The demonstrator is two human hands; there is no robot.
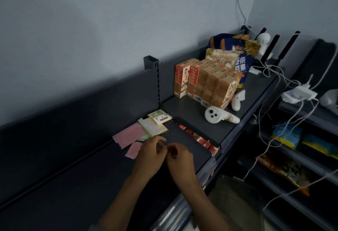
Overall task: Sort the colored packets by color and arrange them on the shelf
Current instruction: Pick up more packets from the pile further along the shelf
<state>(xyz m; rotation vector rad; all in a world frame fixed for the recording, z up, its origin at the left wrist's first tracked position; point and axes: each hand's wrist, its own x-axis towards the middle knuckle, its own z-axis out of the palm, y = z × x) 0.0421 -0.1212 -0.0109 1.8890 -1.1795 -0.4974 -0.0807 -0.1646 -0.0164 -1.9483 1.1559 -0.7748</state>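
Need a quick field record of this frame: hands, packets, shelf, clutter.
left hand: over the shelf, fingers curled, beside the right hand; grip contents unclear
right hand: fingers curled, something small and dark at the fingertips, blurred
pink packets: lying flat on the dark shelf
yellow packets: flat, behind the pink ones, overlapping
orange boxes: upright on the raised shelf section
white controllers: lying in front of the boxes

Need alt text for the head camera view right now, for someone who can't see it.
Two hands, left hand and right hand, meet with curled fingers over a dark shelf, just in front of pink packets and yellow packets. Orange cartons and white controllers sit on the raised shelf beyond.
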